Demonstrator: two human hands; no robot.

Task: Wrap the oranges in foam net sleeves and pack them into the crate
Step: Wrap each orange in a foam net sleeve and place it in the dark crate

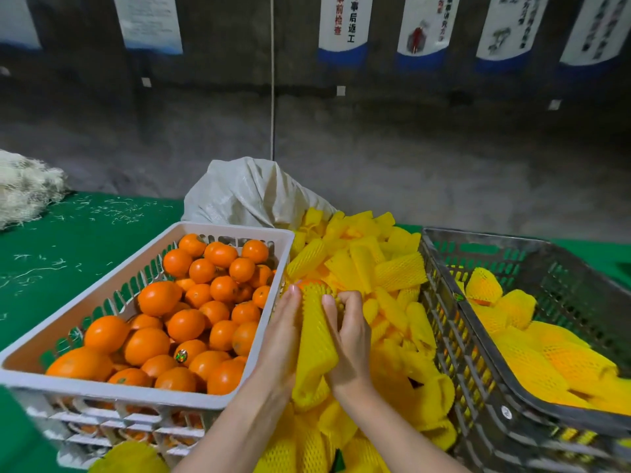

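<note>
Sleeving one orange (309, 284), low centre, between two crates.
Working a yellow foam sleeve (314, 339) over it, fruit showing only at the far mouth, 12 o'clock end. Pressed flat along the 9 o'clock side, fingers straight: left hand (283, 336). Curled and pinching the netting at 3 o'clock: right hand (348, 339). Probably firm, fairly heavy, smooth-skinned fruit; netting light, soft, stretchy, prone to bunching, so best gripped at the mouth rim, not the slack tail. At 9 o'clock, white crate (239, 228) of bare oranges (184, 322); at 1 o'clock, loose sleeves (368, 264) heaped; at 3 o'clock, grey crate (495, 236) with wrapped fruit (532, 356), near wall to clear on the way in. Sack (246, 196) at 12 o'clock; green bench (85, 240) beneath.
</note>
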